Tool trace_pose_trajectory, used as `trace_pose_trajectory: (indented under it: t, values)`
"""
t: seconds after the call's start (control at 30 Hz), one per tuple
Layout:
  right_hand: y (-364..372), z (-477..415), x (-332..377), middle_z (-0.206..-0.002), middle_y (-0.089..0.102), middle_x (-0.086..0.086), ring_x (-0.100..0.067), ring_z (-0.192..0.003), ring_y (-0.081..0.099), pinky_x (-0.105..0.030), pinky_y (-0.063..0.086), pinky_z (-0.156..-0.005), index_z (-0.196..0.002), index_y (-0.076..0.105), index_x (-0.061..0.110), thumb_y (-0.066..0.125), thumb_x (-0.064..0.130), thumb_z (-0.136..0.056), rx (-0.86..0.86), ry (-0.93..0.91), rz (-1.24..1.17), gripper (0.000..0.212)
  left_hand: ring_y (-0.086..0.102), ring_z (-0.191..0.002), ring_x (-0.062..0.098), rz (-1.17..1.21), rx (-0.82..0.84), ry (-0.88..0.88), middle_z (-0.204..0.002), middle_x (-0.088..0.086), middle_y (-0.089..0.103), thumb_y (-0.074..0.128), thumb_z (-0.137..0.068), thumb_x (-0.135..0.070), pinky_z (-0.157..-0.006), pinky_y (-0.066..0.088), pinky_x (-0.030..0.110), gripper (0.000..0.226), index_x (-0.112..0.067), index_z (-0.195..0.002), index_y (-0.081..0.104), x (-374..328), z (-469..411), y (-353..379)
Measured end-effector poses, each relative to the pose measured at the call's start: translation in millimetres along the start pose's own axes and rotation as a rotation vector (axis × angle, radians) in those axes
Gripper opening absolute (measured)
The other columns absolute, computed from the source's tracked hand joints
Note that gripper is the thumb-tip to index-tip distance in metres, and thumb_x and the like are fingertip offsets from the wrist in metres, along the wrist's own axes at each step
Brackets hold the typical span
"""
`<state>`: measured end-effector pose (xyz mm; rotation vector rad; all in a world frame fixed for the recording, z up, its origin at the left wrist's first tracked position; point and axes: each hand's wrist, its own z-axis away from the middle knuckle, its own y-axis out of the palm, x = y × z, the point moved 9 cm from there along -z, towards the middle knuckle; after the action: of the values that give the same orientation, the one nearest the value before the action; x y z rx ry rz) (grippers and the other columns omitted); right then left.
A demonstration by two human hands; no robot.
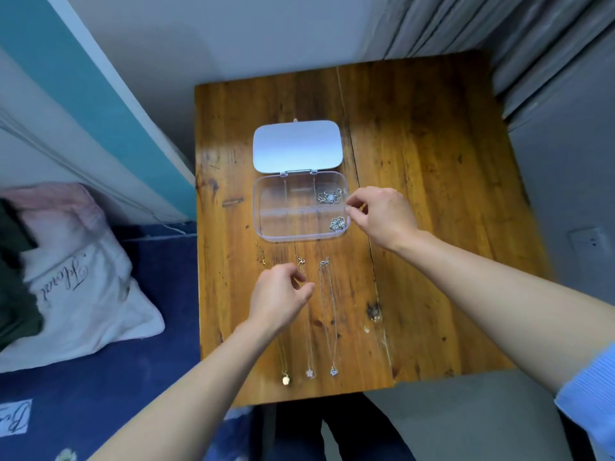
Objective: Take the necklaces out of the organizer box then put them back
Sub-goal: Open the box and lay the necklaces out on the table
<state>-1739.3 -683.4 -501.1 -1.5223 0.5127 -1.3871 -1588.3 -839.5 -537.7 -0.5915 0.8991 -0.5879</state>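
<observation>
A clear organizer box (pixel 266 207) lies open on the wooden table, its white lid (pixel 296 146) flipped back. Two coiled silver necklaces sit in its right compartments, one at the back (pixel 329 196) and one at the front (pixel 337 224). Three necklaces lie stretched out in front of the box: a gold one (pixel 285 380), one with a pink flower pendant (pixel 310 373), and a silver one (pixel 333 371). My left hand (pixel 279 297) hovers curled over the chains of the left two. My right hand (pixel 379 214) pinches thumb and forefinger at the box's right rim. Whether either hand holds a chain is unclear.
The table (pixel 432 194) stands against a grey wall with curtains at the right. A bed with a blue cover (pixel 149 344) and a white pillow (pixel 76 294) borders the table's left edge. My legs show below the table's front edge.
</observation>
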Motion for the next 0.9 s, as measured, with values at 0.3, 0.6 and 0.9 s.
trace_pose_trajectory:
  t: [0.3, 0.6, 0.9]
  values:
    - [51, -31, 25, -0.107, 0.07, -0.01, -0.033, -0.098, 0.065, -0.032, 0.043, -0.069, -0.104, 0.069, 0.02, 0.061, 0.016, -0.087, 0.361, 0.029, 0.446, 0.019, 0.064, -0.095, 0.028, -0.303, -0.119, 0.322, -0.099, 0.006, 0.072, 0.063, -0.088, -0.037, -0.081, 0.052, 0.039, 0.026, -0.014, -0.098, 0.07, -45, -85, -61]
    - [75, -47, 41, -0.111, 0.069, -0.01, -0.033, -0.102, 0.064, -0.032, 0.037, -0.067, -0.107, 0.067, 0.015, 0.046, 0.003, -0.087, 0.417, 0.001, 0.712, 0.031, 0.062, -0.093, 0.025, -0.335, 0.105, 0.435, -0.094, 0.002, 0.068, 0.059, -0.091, -0.042, -0.071, 0.046, 0.034, 0.027, -0.019, -0.094, 0.073, -19, -97, -36]
    - [54, -42, 20, -0.088, 0.07, -0.002, -0.028, -0.084, 0.064, -0.029, 0.037, -0.062, -0.084, 0.071, 0.025, 0.063, 0.021, -0.082, 0.265, 0.168, 0.385, 0.009, 0.062, -0.088, 0.023, -0.29, 0.074, 0.481, -0.089, -0.001, 0.067, 0.059, -0.091, -0.043, -0.07, 0.049, 0.034, 0.026, -0.02, -0.089, 0.073, -18, -98, -37]
